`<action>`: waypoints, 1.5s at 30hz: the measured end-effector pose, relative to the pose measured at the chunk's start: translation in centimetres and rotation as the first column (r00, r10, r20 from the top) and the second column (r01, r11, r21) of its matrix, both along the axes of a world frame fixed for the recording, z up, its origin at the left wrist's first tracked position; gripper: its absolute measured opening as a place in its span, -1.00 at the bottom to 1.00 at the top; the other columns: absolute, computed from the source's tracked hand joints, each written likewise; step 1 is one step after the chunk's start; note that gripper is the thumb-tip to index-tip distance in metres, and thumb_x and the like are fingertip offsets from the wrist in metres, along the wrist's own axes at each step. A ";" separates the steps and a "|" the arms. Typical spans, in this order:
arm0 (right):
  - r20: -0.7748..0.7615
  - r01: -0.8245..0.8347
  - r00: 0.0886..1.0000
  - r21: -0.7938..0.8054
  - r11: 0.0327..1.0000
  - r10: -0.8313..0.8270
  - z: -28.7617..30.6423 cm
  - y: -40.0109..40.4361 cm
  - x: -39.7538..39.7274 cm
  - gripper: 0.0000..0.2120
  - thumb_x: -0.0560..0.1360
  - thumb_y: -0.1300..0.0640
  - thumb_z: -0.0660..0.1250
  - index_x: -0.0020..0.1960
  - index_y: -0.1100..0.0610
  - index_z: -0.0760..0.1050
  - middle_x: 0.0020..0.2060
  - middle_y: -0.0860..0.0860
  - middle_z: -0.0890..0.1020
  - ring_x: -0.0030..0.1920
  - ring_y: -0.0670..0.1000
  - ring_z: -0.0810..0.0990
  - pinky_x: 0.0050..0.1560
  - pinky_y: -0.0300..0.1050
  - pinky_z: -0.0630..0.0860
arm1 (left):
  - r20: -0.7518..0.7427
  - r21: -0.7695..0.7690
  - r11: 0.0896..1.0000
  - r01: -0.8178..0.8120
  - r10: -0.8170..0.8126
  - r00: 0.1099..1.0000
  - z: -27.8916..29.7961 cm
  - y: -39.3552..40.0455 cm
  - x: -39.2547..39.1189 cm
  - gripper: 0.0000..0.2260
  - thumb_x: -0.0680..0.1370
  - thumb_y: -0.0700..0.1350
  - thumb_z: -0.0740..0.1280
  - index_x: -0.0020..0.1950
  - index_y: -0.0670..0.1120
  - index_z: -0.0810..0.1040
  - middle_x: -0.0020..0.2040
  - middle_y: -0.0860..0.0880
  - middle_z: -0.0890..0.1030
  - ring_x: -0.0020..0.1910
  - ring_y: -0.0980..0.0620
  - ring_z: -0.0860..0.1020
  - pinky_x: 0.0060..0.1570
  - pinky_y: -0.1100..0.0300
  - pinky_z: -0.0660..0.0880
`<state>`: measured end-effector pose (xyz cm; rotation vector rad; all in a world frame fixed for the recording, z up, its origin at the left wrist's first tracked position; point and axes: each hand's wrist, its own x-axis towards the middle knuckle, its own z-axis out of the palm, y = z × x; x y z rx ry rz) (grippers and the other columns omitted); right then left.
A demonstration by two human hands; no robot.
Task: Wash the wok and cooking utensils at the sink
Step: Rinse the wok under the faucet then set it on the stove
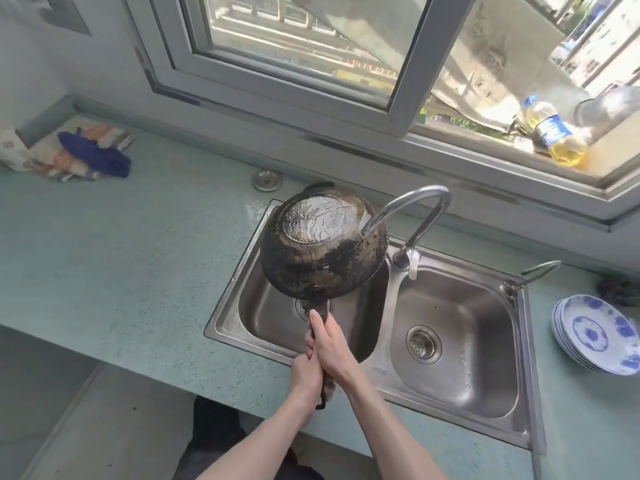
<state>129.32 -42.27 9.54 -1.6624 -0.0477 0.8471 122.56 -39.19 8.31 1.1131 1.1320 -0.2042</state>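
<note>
- Wok (322,244), blackened and scorched on its underside, is held upside down over the left basin of the double sink (460,393), its shiny flat base turned toward the camera.
- Water from the curved tap (420,216) lands on the wok's upper right side.
- Both hands wrap the dark wok handle (320,318): the right hand (334,348) is closed round it nearer the pan, thumb lying along the top; the left hand (306,374) is clenched round it lower down, touching the right.
- The handle's end pokes out below the left hand; the wok covers most of the left basin's drain.
- Faint lettering is stamped on the sink's front edge between the basins, too small to read.
- An oil bottle (554,133) on the window sill wears a blue label; its writing is blurred.
- Blue-and-white plates (599,336) are stacked on the counter right of the sink, cut off by the frame edge.
- A sink strainer (266,180) lies on the counter behind the left basin.
- A blue cloth (95,154) lies on printed bags at far left; their print is illegible.
</note>
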 end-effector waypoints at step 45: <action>-0.123 0.059 0.990 -0.062 0.996 -0.066 -1.7 2.0 -5.9 -0.70 0.72 -0.10 0.11 0.00 0.12 0.30 -0.38 -0.05 0.37 -0.40 -0.09 0.33 -0.36 -0.19 0.37 | -0.063 0.052 0.998 0.046 -0.043 0.997 -1.5 3.0 -5.8 -0.40 0.64 0.28 0.20 -0.30 -0.21 0.52 -0.49 -0.18 0.47 -0.56 -0.05 0.43 -0.47 0.17 0.33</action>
